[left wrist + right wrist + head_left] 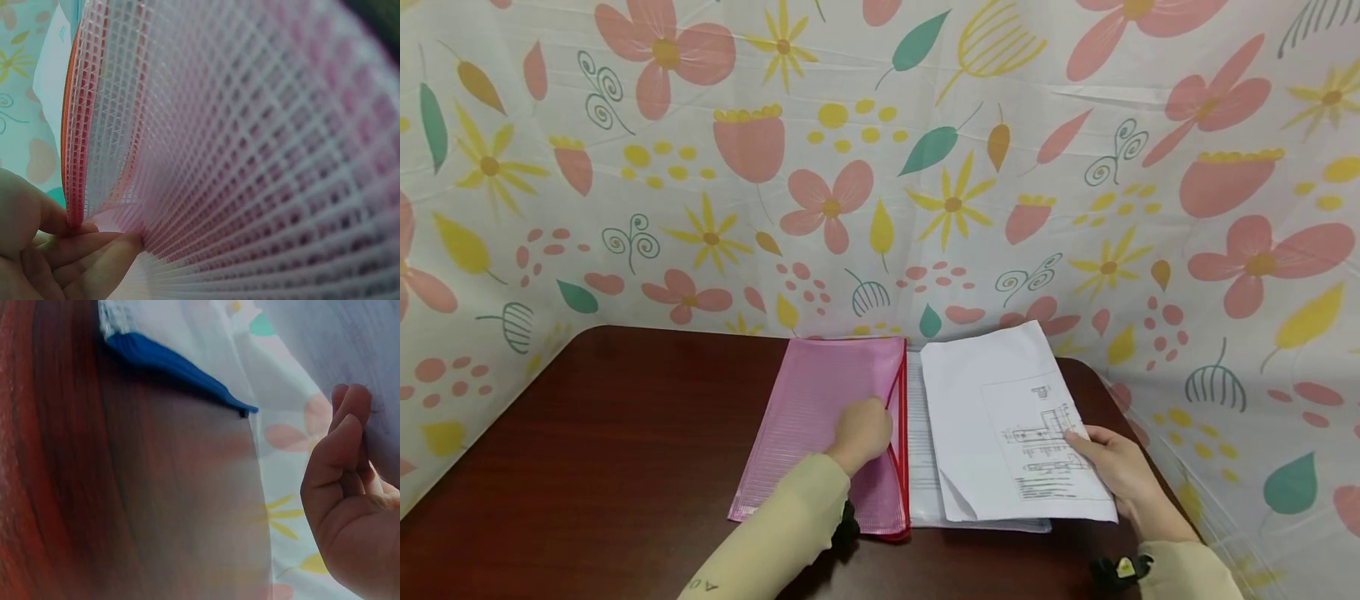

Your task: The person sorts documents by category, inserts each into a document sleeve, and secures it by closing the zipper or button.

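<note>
Low in the frame, the left hand point(861, 433) pinches the red-zipped edge of the pink pouch point(820, 425) at centre, while the right hand point(1116, 471), lower right, curls its fingers round printed sheets point(1000, 408), their text too small to read, on a brown table point(587, 450) before flowered cloth point(880, 150).

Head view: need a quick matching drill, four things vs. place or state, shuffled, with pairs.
Things:
1. pink mesh pouch
2. printed sheets
3. left hand
4. table

Places or states:
A. held at the lower edge by the right hand
B. dark brown, bearing everything
C. lies flat, red trim on its right side
D. pinches the pouch's red edge

Pairs: 1-C, 2-A, 3-D, 4-B
</note>
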{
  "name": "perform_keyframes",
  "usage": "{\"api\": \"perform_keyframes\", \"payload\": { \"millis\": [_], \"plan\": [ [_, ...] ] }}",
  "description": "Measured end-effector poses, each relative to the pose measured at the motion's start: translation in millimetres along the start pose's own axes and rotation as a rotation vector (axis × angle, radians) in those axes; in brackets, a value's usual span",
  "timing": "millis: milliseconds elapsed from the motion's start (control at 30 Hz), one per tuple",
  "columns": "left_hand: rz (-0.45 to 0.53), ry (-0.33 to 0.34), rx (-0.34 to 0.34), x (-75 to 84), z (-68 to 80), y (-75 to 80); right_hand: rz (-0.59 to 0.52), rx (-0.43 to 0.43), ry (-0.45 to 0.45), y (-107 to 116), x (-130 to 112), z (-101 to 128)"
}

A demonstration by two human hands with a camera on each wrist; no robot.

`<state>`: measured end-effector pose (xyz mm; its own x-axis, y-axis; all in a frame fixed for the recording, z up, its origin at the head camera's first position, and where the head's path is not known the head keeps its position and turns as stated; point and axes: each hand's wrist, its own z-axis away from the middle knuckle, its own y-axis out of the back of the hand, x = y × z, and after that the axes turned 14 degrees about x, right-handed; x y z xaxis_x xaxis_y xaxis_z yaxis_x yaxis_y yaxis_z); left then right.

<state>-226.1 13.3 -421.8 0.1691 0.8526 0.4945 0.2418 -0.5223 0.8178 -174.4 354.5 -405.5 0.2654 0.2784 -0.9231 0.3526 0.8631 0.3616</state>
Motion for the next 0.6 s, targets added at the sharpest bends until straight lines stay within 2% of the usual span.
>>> {"api": "perform_keyframes", "payload": {
  "millis": [400,600],
  "plan": [
    [0.073,0.071,-0.007,3.5,-1.2,-0.4,-0.040,-0.055,-0.026,-9,-2,2],
    [0.092,0.048,-0.024,2.3,-2.5,2.9,-0.018,-0.056,-0.010,-17,-3,2]
  ]
}}
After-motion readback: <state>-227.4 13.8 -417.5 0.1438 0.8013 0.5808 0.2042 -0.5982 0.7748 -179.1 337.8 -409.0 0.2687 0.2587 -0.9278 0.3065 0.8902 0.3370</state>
